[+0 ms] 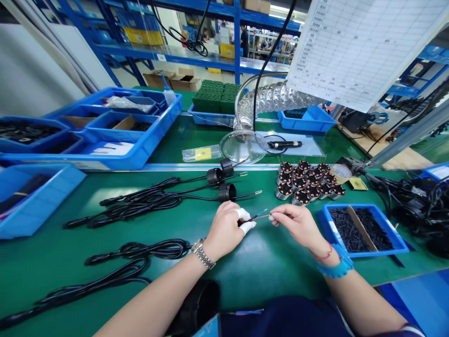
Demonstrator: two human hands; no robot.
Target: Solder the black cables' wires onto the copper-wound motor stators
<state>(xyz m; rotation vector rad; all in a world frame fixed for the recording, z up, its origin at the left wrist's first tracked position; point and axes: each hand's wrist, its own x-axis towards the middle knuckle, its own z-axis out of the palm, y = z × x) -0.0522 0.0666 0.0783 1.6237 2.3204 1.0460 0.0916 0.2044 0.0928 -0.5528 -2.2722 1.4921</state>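
My left hand (pixel 228 229), with white finger cots on its fingertips, pinches the end of a black power cable (pixel 251 218). Thin coloured wires stick out of that end, a blue one angled up and a reddish-brown one (pixel 261 216) pointing right. At the tip of the reddish-brown wire, my right hand (pixel 294 223) closes thumb and fingers; whether a small part is also between them is too small to tell. A coiled black cable (pixel 168 248) lies behind my left wrist. Beyond my hands rest several cables with black round caps (pixel 227 192) and bared wire ends.
Copper-wound stators (pixel 301 196) stand grouped beyond my right hand. A blue tray (pixel 396 248) of small black tubes sits at right. A fume duct hood (pixel 243 146) hangs over the back. Blue parts bins (pixel 147 145) fill the left. Near my body is a black cylindrical part (pixel 206 304).
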